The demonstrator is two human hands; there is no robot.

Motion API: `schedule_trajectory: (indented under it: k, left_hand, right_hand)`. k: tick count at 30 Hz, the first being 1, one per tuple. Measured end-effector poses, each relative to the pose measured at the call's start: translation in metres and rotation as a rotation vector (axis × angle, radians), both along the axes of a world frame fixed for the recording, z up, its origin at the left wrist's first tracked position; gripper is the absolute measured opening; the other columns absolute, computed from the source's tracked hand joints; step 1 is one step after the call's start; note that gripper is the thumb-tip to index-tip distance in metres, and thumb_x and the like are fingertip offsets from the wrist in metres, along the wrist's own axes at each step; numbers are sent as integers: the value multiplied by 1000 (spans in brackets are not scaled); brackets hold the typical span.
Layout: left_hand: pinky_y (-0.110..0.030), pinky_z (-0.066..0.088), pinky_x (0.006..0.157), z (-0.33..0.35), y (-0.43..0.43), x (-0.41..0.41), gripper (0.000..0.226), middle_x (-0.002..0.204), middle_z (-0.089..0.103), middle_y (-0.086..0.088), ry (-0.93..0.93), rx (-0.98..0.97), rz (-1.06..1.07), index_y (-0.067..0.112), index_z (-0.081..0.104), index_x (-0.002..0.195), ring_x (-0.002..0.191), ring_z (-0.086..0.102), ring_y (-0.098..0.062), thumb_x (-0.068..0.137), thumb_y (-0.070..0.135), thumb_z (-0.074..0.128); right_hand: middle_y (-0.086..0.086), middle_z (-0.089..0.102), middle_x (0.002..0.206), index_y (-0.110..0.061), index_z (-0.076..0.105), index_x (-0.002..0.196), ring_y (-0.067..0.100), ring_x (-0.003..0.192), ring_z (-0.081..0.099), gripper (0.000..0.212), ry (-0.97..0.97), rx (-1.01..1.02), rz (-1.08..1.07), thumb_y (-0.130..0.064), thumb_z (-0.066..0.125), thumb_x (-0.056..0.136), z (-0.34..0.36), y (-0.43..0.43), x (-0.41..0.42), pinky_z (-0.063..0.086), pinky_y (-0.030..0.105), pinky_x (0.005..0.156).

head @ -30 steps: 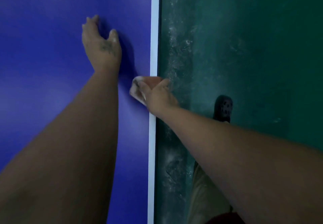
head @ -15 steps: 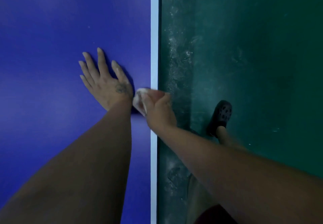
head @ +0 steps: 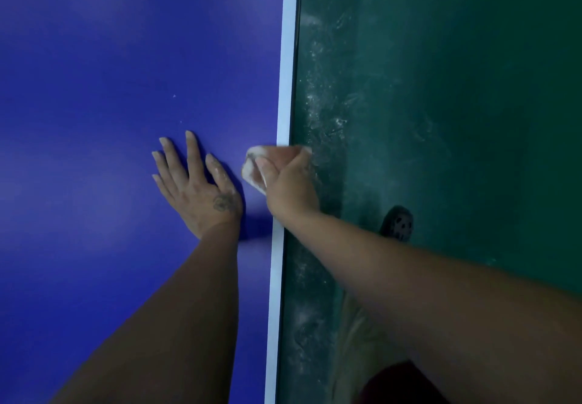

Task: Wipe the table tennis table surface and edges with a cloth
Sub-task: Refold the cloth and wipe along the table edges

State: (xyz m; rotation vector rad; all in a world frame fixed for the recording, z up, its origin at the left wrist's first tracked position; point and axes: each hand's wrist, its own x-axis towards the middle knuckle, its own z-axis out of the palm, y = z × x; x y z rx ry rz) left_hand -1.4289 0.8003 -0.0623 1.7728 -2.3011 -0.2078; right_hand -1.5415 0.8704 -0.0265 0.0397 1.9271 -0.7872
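Observation:
The blue table tennis table (head: 110, 72) fills the left half of the view, with a white stripe (head: 286, 72) along its right edge. My right hand (head: 289, 186) grips a pale, pinkish cloth (head: 261, 161) folded over that edge, thumb on top of the table and fingers down the side. Flat on the blue surface just left of the cloth lies my left hand (head: 196, 186), fingers spread and straight.
To the right of the table edge lies a dark green floor (head: 456, 104) streaked with white dust near the table. A dark perforated shoe (head: 398, 222) and a beige trouser leg (head: 356, 334) show beside the table at lower right.
Both hands have slid toward me along the table edge. The left hand went from reaching far forward to lying close beside the cloth. The cloth stayed on the white edge.

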Motion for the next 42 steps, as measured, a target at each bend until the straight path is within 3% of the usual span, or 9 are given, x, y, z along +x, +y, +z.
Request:
schedule_trajectory:
  k: [5, 13, 19, 25, 28, 33, 37, 39, 42]
  left_hand:
    - [-51, 13, 136, -2, -1, 0, 50, 178, 30, -9, 8, -4, 5, 25, 49, 165, 168, 22, -31, 116, 36, 43]
    - [-54, 17, 136, -5, -1, 1, 48, 178, 31, -9, -3, -28, -19, 25, 50, 164, 167, 24, -32, 117, 33, 45]
    - [-58, 18, 134, -6, -2, 4, 49, 179, 28, -9, -27, -10, -46, 23, 47, 166, 168, 22, -32, 118, 32, 44]
    - [-63, 18, 133, -5, -3, 7, 53, 180, 24, -13, -54, 63, -67, 17, 43, 168, 168, 19, -36, 116, 28, 40]
    - [-67, 23, 131, -3, -23, -3, 50, 178, 30, -17, -16, 101, -150, 12, 49, 164, 166, 23, -39, 115, 20, 43]
    - [-57, 27, 133, 8, -122, -110, 44, 172, 39, -17, 154, 53, -373, 7, 54, 158, 161, 36, -40, 116, 18, 50]
    - [-49, 22, 136, 10, -211, -237, 43, 171, 40, -20, 287, 76, -377, 7, 57, 155, 163, 32, -41, 114, 16, 50]
    - [-43, 17, 136, 13, -248, -296, 47, 174, 36, -17, 264, 104, -349, 10, 54, 158, 165, 28, -37, 115, 25, 46]
    - [-44, 7, 137, 10, -279, -346, 60, 182, 17, -10, 49, 135, -233, 18, 35, 170, 170, 13, -30, 116, 43, 33]
  right_hand:
    - [20, 38, 165, -2, 14, 162, 41, 139, 55, 96, -21, 74, 47, -63, 59, 102, -7, -18, -14, 46, 45, 106]
    - [16, 47, 159, -2, 22, 160, 38, 138, 56, 93, -8, -19, -76, -58, 66, 101, -10, -84, -109, 47, 44, 106]
    - [17, 41, 164, -8, 10, 168, 35, 145, 51, 92, -56, -49, -40, -53, 60, 105, -3, -43, -79, 41, 39, 114]
    - [18, 42, 163, -4, 13, 165, 37, 142, 53, 91, -143, 15, -26, -57, 57, 106, -2, -69, -105, 43, 42, 112]
    - [19, 48, 159, 1, 17, 162, 36, 138, 57, 88, -82, -9, -50, -56, 56, 107, -8, -112, -159, 45, 37, 101]
    - [17, 49, 158, -1, 25, 157, 36, 139, 56, 82, -9, -65, -44, -55, 60, 106, -14, -175, -253, 42, 36, 99]
    - [13, 46, 162, -10, 15, 167, 35, 142, 52, 87, 30, -103, 9, -56, 57, 106, -11, -151, -235, 41, 40, 111]
    - [11, 50, 160, -18, 15, 168, 33, 142, 53, 85, -6, -89, -29, -58, 57, 106, -10, -136, -215, 42, 46, 117]
    - [10, 56, 153, -20, 22, 164, 32, 137, 57, 76, -45, -83, -117, -52, 59, 106, -12, -132, -200, 44, 41, 112]
